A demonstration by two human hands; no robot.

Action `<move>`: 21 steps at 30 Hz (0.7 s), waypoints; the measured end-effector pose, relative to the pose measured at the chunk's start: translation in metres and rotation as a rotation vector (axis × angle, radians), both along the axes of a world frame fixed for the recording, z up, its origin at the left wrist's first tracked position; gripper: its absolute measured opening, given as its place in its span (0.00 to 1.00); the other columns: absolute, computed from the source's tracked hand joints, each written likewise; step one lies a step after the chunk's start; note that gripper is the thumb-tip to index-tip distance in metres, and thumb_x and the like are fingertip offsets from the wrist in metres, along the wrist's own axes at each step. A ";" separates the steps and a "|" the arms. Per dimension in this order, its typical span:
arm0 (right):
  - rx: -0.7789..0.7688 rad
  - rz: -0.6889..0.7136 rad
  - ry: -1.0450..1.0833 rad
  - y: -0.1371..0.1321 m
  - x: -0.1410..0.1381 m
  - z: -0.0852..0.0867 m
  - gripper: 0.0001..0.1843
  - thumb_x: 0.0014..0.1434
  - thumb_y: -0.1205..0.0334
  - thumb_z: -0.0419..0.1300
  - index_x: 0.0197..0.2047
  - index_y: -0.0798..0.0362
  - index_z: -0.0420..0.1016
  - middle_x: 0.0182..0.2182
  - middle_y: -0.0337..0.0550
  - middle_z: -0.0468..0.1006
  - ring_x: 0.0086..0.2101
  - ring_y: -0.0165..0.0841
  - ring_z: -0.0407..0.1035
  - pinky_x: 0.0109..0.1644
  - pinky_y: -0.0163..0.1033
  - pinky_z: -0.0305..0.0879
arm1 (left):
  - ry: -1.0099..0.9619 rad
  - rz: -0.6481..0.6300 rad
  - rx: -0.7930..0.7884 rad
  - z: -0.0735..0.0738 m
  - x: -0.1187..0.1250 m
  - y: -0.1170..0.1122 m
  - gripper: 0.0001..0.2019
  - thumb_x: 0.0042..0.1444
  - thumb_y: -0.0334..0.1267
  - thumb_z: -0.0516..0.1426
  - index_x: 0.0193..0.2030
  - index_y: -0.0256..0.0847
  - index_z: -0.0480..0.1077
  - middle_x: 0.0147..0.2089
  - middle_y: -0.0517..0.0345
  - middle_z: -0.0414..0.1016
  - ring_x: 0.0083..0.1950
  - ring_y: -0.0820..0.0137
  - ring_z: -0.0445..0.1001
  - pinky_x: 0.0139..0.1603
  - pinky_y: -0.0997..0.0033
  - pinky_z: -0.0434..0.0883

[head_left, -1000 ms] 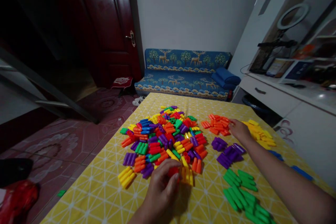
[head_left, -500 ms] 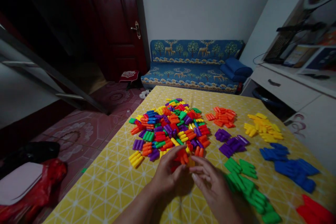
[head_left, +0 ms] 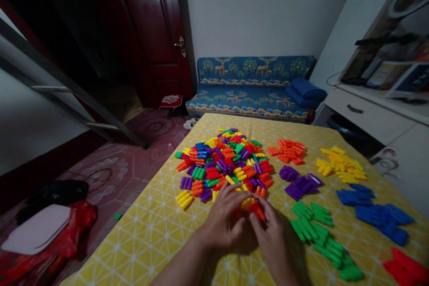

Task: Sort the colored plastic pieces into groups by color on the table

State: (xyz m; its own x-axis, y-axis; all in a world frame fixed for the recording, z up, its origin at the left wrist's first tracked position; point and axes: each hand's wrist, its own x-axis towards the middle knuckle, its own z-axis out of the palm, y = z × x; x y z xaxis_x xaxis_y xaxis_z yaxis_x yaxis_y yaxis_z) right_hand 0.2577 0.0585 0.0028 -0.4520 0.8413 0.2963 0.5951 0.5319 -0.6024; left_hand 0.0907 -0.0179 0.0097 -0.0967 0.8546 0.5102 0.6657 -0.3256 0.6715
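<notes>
My left hand [head_left: 228, 221] and my right hand [head_left: 273, 237] meet at the near edge of a mixed pile of coloured plastic blocks [head_left: 228, 165] on a yellow patterned tablecloth [head_left: 150, 241]. Both hands are closed together around a small clump of joined blocks, red [head_left: 257, 209] and yellow [head_left: 247, 202], which pokes out between the fingers. To the right lie blocks sorted by colour: orange [head_left: 288, 150], yellow [head_left: 340, 165], purple [head_left: 298, 183], blue [head_left: 372, 208], green [head_left: 318, 232] and red [head_left: 405, 270].
A blue patterned sofa [head_left: 251, 85] stands beyond the table's far end. A dark red door [head_left: 157, 35] is at the back left. White cabinets with a drawer [head_left: 368, 116] run along the right. A red bag [head_left: 67, 237] and one green block [head_left: 117, 216] lie on the floor.
My right hand has come back from the orange pile to join my left hand at the pile's near edge. Both now close on the red and yellow clump. The view shifted right.
</notes>
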 end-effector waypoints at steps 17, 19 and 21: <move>0.074 -0.063 -0.113 -0.008 0.004 -0.008 0.19 0.62 0.48 0.56 0.54 0.42 0.75 0.39 0.44 0.82 0.35 0.38 0.77 0.32 0.37 0.68 | 0.289 0.494 -0.073 -0.021 -0.063 0.010 0.13 0.60 0.34 0.57 0.50 0.43 0.77 0.49 0.48 0.74 0.50 0.59 0.73 0.50 0.57 0.72; 0.084 -0.062 -0.103 -0.008 0.004 -0.007 0.20 0.62 0.49 0.56 0.55 0.43 0.75 0.40 0.45 0.82 0.36 0.38 0.77 0.33 0.37 0.69 | 0.247 0.462 -0.076 -0.019 -0.062 0.010 0.12 0.60 0.33 0.55 0.48 0.43 0.77 0.48 0.49 0.75 0.48 0.60 0.74 0.49 0.58 0.72; 0.087 -0.054 -0.088 -0.008 0.004 -0.006 0.20 0.62 0.51 0.57 0.55 0.43 0.75 0.41 0.45 0.82 0.37 0.38 0.77 0.34 0.37 0.69 | 0.134 0.429 -0.030 -0.014 -0.058 0.009 0.12 0.60 0.34 0.54 0.46 0.43 0.78 0.48 0.49 0.76 0.48 0.60 0.75 0.49 0.59 0.72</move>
State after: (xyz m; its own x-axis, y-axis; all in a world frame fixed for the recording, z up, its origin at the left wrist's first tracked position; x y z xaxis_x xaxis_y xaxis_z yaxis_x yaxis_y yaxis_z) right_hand 0.2613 0.0501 -0.0034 -0.4344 0.8381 0.3300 0.6728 0.5455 -0.4997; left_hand 0.0330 -0.0090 -0.0039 -0.3806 0.7659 0.5181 0.8178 0.0172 0.5753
